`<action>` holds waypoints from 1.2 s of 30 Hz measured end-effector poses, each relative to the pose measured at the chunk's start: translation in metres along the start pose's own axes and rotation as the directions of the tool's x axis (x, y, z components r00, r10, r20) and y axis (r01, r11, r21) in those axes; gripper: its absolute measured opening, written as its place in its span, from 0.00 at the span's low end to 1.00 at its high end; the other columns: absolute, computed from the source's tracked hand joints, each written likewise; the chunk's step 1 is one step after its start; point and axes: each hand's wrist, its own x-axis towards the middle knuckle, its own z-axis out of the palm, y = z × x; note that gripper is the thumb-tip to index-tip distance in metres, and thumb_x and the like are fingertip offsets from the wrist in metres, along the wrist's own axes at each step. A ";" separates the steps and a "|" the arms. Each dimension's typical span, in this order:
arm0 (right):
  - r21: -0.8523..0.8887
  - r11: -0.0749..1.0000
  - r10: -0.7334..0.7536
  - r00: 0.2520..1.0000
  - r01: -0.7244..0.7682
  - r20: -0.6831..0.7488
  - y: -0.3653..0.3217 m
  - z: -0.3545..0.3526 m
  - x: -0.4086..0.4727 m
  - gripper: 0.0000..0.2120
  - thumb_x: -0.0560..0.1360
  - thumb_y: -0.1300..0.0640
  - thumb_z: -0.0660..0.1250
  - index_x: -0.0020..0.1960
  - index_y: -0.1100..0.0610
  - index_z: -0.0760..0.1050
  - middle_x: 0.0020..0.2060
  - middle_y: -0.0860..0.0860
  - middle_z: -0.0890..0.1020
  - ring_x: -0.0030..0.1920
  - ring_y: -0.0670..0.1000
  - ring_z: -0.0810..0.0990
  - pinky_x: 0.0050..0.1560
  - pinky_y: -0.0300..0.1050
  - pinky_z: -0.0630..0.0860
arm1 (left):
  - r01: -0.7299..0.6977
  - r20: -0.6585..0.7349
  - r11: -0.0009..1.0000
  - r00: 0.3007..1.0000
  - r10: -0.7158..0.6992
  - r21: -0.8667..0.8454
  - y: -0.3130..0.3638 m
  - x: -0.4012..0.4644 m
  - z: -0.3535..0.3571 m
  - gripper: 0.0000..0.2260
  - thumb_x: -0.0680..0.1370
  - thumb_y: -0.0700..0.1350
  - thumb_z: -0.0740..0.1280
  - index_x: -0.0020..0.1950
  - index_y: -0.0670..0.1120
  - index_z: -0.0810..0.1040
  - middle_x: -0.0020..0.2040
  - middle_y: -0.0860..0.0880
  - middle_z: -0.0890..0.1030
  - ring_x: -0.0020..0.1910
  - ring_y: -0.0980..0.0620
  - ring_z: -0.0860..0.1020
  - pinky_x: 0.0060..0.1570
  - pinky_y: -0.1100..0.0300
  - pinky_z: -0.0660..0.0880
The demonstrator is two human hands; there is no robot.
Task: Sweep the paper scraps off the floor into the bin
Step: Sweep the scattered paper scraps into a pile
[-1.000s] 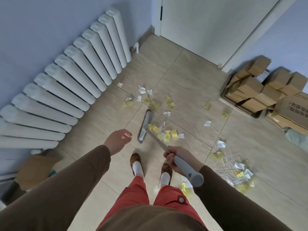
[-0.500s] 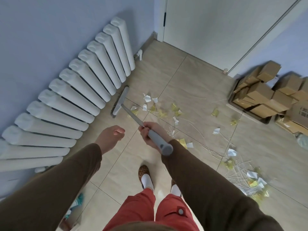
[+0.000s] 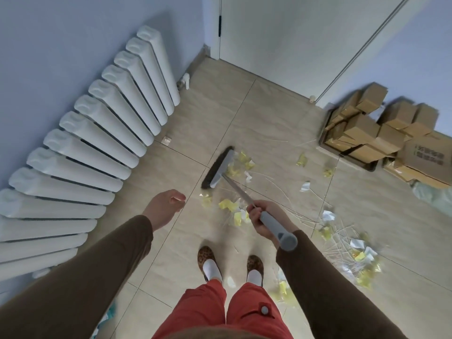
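1. Nearest the camera are red trousers (image 3: 227,311), brown sleeves (image 3: 80,272), and two feet in leopard-print slippers (image 3: 206,256) with white socks, standing on beige floor tiles (image 3: 171,241) with thin dark grout lines.
2. The right hand (image 3: 266,221) is wrapped around the grey grip of a broom (image 3: 274,223), whose metal shaft slants away to a grey head (image 3: 220,167) with dark bristles resting on the floor.
3. The left hand (image 3: 166,206) hangs free over the tiles with fingers loosely curled, grasping nothing.
4. Paper scraps (image 3: 230,206), yellow and white, lie between the broom head and the feet, and more touch the right side of the head (image 3: 241,162).
5. A larger heap of scraps mixed with thin pale strips (image 3: 354,253) sits to the right of the right arm; a few single pieces (image 3: 302,160) are scattered farther out.
6. No bin can be picked out in this view.
7. A white ribbed radiator (image 3: 97,133) runs along the blue wall (image 3: 61,45) on the left; a small tan square (image 3: 167,140) lies on the floor near it.
8. Stacked cardboard boxes (image 3: 381,128) sit against the right wall.
9. Farthest off is a white door (image 3: 293,40) in the corner, with a small doorstop (image 3: 311,98) at its base.
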 end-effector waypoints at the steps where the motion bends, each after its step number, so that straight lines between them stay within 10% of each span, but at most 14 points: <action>1: 0.000 1.000 -0.005 1.000 0.005 -0.021 0.002 -0.009 -0.013 0.04 0.81 0.61 0.61 0.52 0.62 0.68 0.34 0.55 0.74 0.21 0.45 0.72 0.20 0.35 0.73 | -0.007 0.012 1.000 1.000 0.008 -0.002 0.006 0.003 0.003 0.05 0.78 0.43 0.67 0.53 0.49 0.80 0.47 0.47 0.84 0.49 0.47 0.83 0.50 0.53 0.77; 19: 0.212 0.974 -0.119 0.979 0.082 0.165 -0.062 -0.028 -0.018 0.06 0.80 0.61 0.61 0.55 0.61 0.68 0.37 0.55 0.76 0.23 0.44 0.72 0.21 0.34 0.74 | -0.133 0.128 0.981 0.985 0.116 0.138 0.102 0.022 0.074 0.07 0.79 0.44 0.67 0.56 0.47 0.80 0.47 0.46 0.83 0.49 0.49 0.82 0.48 0.54 0.77; 36: 0.324 0.936 -0.144 0.989 0.135 0.007 -0.109 -0.203 -0.131 0.02 0.79 0.63 0.60 0.50 0.61 0.67 0.34 0.53 0.73 0.21 0.43 0.70 0.18 0.34 0.70 | -0.232 0.166 0.939 0.967 0.194 0.255 0.235 0.025 0.201 0.06 0.79 0.45 0.68 0.55 0.49 0.81 0.47 0.50 0.82 0.50 0.48 0.81 0.50 0.53 0.76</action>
